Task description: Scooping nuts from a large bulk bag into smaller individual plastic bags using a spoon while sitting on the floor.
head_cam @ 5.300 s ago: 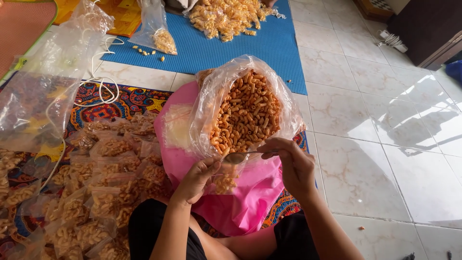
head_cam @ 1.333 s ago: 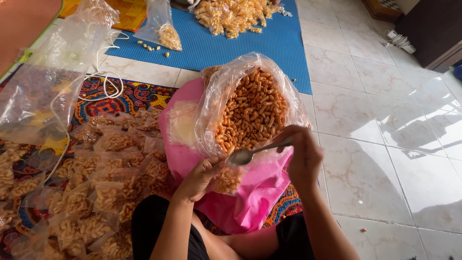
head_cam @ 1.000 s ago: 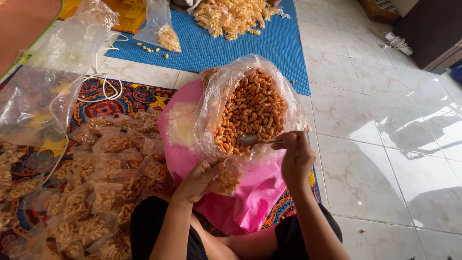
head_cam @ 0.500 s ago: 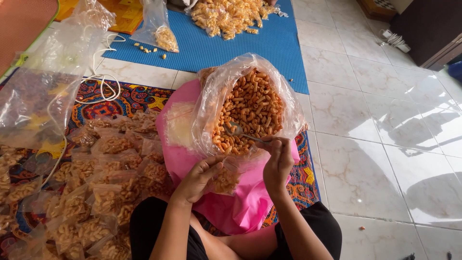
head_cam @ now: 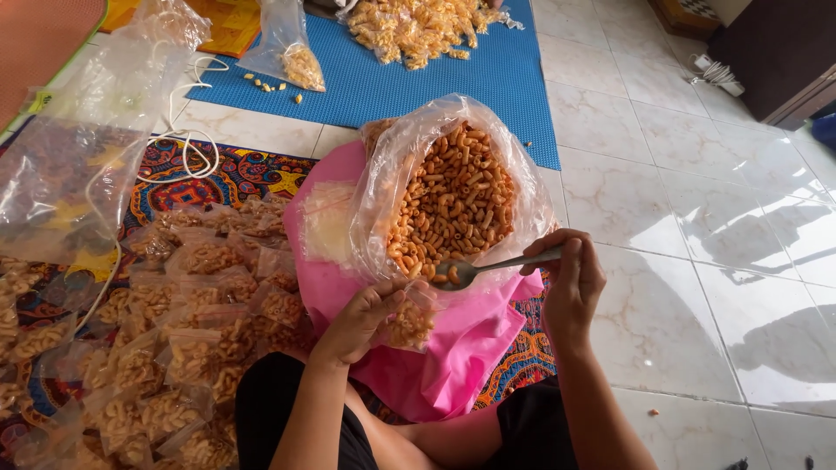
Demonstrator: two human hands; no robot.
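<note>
We hold a spoon [head_cam: 488, 268] in our right hand [head_cam: 570, 283], its bowl loaded with snack pieces, just over the rim of the big clear bag [head_cam: 453, 191]. Our left hand [head_cam: 361, 318] pinches a small bag [head_cam: 407, 320] open below it. Risk: a tilted spoon or a sagging mouth would scatter pieces onto the pink sheet [head_cam: 453, 357].

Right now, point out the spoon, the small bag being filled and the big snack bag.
spoon [head_cam: 460, 273], head view, on its loaded bowl
small bag [head_cam: 409, 324], head view, on its filled belly
big snack bag [head_cam: 383, 187], head view, on its clear left wall
</note>
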